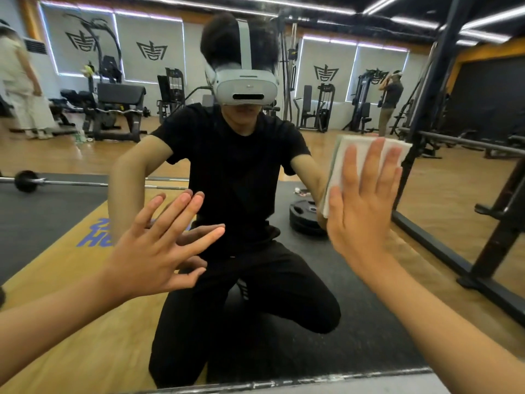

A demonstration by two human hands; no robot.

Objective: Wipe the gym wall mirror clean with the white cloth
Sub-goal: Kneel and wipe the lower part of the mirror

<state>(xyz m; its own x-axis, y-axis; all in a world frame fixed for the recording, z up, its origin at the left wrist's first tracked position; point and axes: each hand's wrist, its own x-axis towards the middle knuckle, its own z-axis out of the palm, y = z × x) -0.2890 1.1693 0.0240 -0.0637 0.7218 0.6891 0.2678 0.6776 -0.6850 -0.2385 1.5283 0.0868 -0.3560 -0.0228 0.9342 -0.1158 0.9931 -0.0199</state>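
The wall mirror [85, 155] fills nearly the whole view, and its bottom edge runs along the frame's foot. A folded white cloth [338, 169] lies flat against the glass at the right. My right hand [360, 206] presses it there with straight, spread fingers, covering much of it. My left hand [159, 251] is open at the lower left, fingers straight and fanned, palm at the glass with its reflection just behind it. I cannot tell whether it touches the mirror.
The mirror reflects a kneeling person in black wearing a headset, a barbell [27, 181], weight plates [305, 216], gym machines and two standing people. A black rack frame [483, 251] stands at the right edge of the mirror.
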